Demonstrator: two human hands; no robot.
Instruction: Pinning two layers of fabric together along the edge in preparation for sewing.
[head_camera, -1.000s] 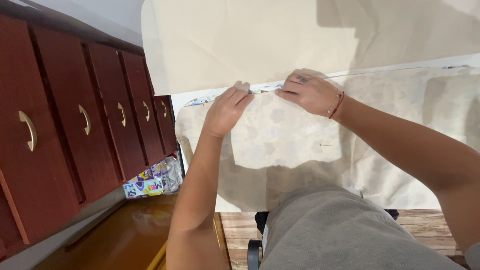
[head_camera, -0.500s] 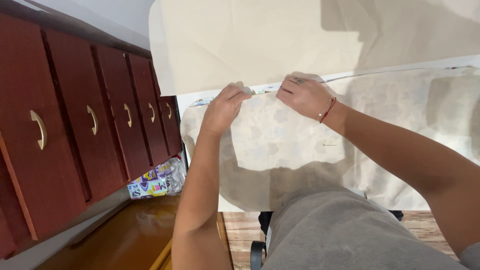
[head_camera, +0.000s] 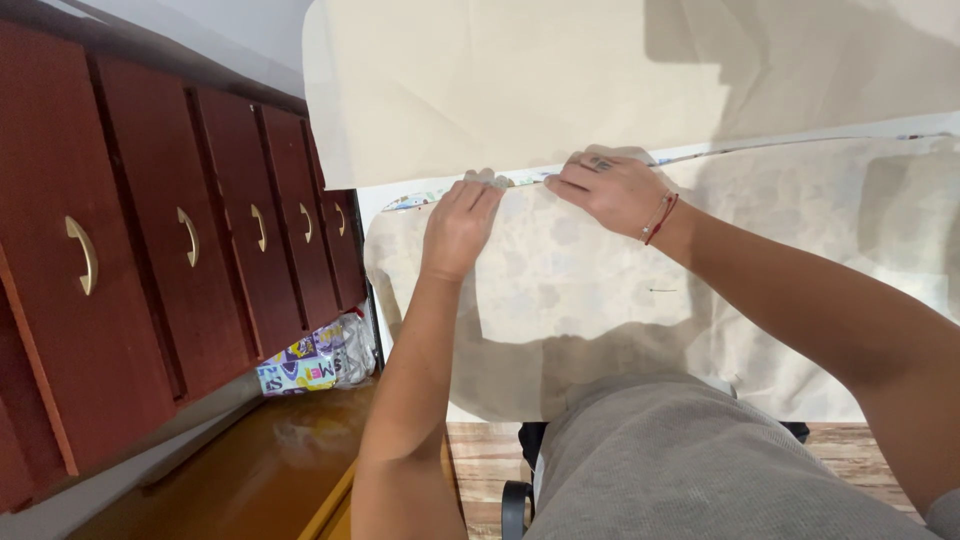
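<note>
Head view, close, downward (tilted)

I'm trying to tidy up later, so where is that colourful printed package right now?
In the head view the colourful package sits low on the left, tucked at the foot of the red drawer cabinet, left of the left hand's forearm.

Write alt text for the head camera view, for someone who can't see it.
Two bare hands, left hand and right hand, pinch the folded edge of a pale patterned fabric on a white table. Dark red drawers with brass handles stand at left.
</note>
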